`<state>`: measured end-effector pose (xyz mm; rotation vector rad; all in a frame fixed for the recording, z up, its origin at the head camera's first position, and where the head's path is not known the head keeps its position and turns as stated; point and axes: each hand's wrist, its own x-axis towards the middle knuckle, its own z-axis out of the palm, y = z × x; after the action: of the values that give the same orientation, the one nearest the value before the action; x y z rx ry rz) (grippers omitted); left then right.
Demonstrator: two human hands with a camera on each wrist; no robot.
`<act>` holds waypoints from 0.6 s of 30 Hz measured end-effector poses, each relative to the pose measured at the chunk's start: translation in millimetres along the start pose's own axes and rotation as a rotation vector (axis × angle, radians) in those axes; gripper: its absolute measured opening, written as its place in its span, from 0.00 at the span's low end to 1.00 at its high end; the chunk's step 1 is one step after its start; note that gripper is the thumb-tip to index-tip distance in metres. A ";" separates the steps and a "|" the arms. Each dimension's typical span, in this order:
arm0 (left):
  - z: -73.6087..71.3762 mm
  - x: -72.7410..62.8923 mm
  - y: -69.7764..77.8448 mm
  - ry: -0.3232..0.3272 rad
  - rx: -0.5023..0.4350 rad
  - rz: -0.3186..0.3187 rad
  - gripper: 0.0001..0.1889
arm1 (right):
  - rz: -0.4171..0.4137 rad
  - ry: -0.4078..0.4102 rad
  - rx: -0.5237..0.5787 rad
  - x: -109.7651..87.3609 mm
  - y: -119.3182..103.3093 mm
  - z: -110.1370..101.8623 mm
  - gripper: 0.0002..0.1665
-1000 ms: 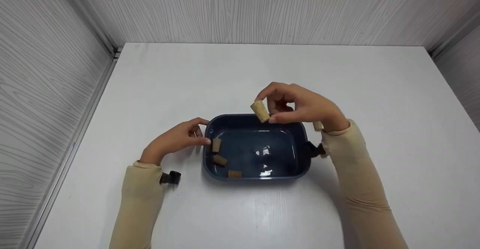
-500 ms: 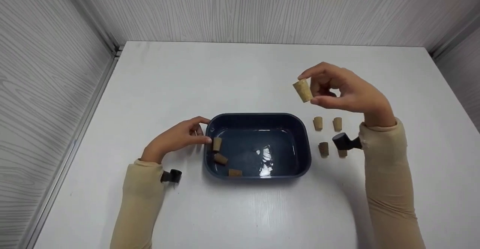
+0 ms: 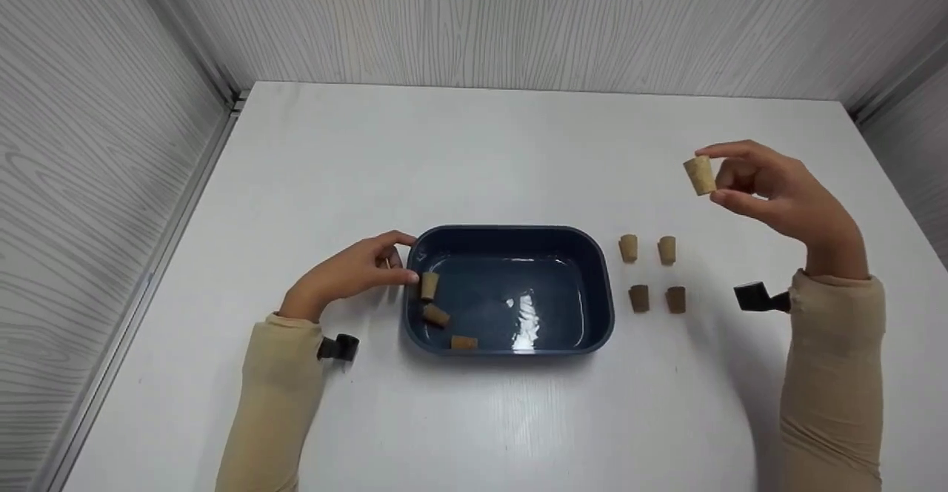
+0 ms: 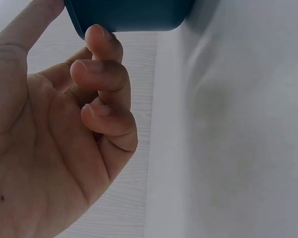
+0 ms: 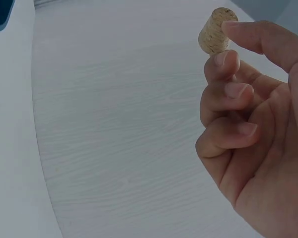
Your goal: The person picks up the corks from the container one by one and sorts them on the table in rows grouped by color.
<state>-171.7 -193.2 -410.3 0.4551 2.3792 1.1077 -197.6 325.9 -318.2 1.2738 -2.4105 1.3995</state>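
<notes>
Evidently, a tan, tapered cork stopper (image 3: 700, 175) was pinched between the right hand's (image 3: 792, 195) thumb and forefinger, held above the white table (image 3: 459, 425). Light, firm, grippy handling could be expected, its sides being best grasped. Four tan-to-brown cork stoppers (image 3: 629, 248) were grouped beside a glossy, dark blue, rounded rectangular tray (image 3: 511, 353); inside, three more stoppers (image 3: 429, 286) were gathered. The tray's left rim was gripped by the left hand (image 3: 352, 270).

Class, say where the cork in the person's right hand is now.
In the head view, the cork is at the right, pinched in the right hand, up and right of the four corks beside the blue container.
</notes>
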 end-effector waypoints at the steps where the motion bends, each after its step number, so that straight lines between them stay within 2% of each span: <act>1: 0.5 0.0 0.0 -0.001 0.001 -0.004 0.32 | 0.030 0.015 -0.021 -5.5 1.8 -1.7 0.30; 6: 1.9 -1.3 -0.4 -0.001 0.010 -0.014 0.33 | 0.211 0.077 -0.112 -27.5 7.5 -5.3 0.31; 9: 1.4 -2.1 0.5 -0.001 0.016 -0.013 0.33 | 0.277 0.083 -0.137 -36.6 11.8 -5.3 0.30; 13: -0.3 -2.1 0.9 0.008 0.029 -0.012 0.32 | 0.325 0.059 -0.153 -45.9 19.3 -5.4 0.28; 18: -0.4 -0.7 0.4 0.007 0.028 0.001 0.33 | 0.342 0.009 -0.162 -58.0 27.6 -6.9 0.27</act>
<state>-171.3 -193.6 -409.6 0.4625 2.4031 1.0792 -180.9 373.5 -358.7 0.8471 -2.7672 1.2382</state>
